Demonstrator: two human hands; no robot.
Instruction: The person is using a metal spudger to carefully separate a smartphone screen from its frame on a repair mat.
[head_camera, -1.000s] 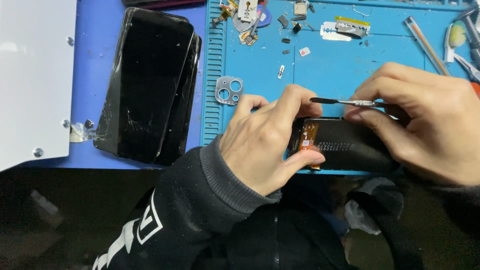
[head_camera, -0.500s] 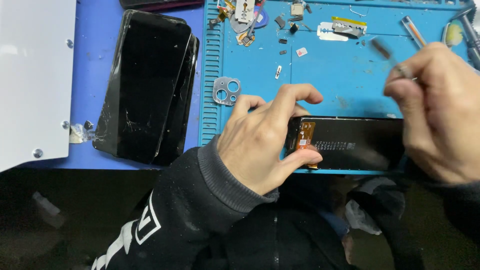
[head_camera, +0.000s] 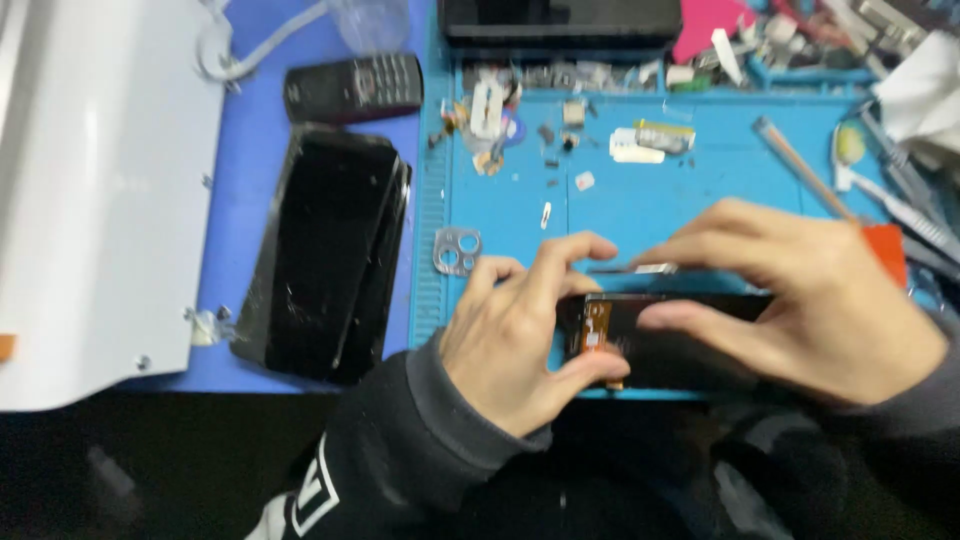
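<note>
My left hand (head_camera: 515, 335) grips the left end of a black phone part (head_camera: 660, 345) with an orange flex strip, pinning it at the near edge of the blue work mat (head_camera: 640, 210). Resting over the part's right side, my right hand (head_camera: 800, 300) pinches thin metal tweezers (head_camera: 632, 268), their tip lying just above the part near my left index finger. The view is blurred by motion.
Two stacked black phone screens (head_camera: 325, 255) lie left of the mat, with a metal camera frame (head_camera: 457, 250) beside them. A white panel (head_camera: 95, 200) fills the far left. Small screws, parts and tools litter the mat's far edge, and a small black phone (head_camera: 352, 88) lies behind.
My right hand, raised to the right half a second ago, has come back down onto the phone part with the tweezers. The view has tilted up, showing more of the far bench.
</note>
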